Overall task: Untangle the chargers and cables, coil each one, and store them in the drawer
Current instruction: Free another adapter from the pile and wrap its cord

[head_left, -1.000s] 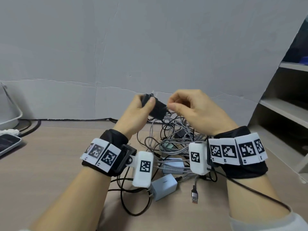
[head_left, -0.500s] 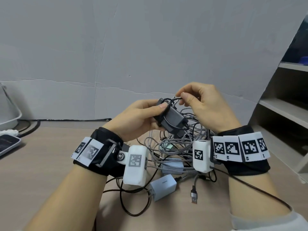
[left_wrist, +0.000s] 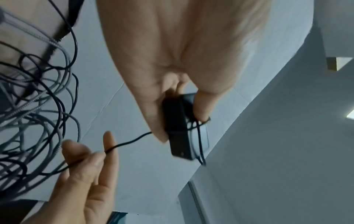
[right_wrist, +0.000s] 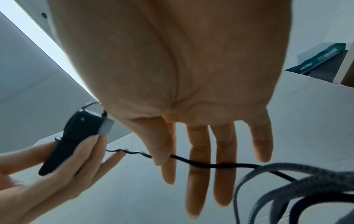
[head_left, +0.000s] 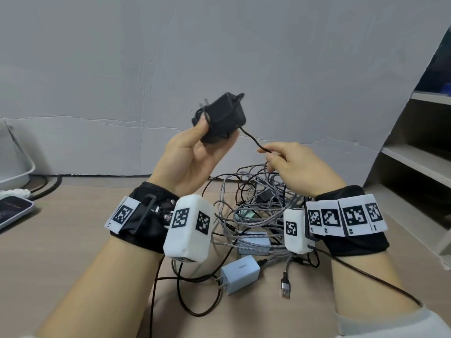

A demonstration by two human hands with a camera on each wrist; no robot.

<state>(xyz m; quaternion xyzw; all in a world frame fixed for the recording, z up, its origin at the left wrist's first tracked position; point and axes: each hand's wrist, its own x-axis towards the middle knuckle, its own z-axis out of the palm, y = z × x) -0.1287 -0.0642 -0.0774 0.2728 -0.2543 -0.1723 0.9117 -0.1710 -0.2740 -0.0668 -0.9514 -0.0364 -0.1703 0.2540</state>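
Observation:
My left hand (head_left: 214,132) is raised with the palm toward me and grips a black charger (head_left: 220,119) that has a few turns of its thin black cable (head_left: 252,140) wound round it. The cable runs down to my right hand (head_left: 270,154), which pinches it between thumb and forefinger (right_wrist: 168,159), the other fingers straight. Below both hands a tangle of grey braided and black cables (head_left: 253,203) lies on the wooden table (head_left: 73,228). Two white chargers (head_left: 240,273) (head_left: 253,243) sit in the tangle. In the left wrist view the black charger (left_wrist: 182,128) sits between thumb and fingers.
A loose USB plug (head_left: 285,287) lies at the front of the tangle. A phone (head_left: 12,212) and a white tub (head_left: 14,164) stand at the far left. Open shelves (head_left: 415,157) rise at the right. A grey board (head_left: 219,57) backs the table.
My left hand has lifted the black charger higher and turned its palm toward me. My right hand has come down and away from the charger, now holding the cable a short way along.

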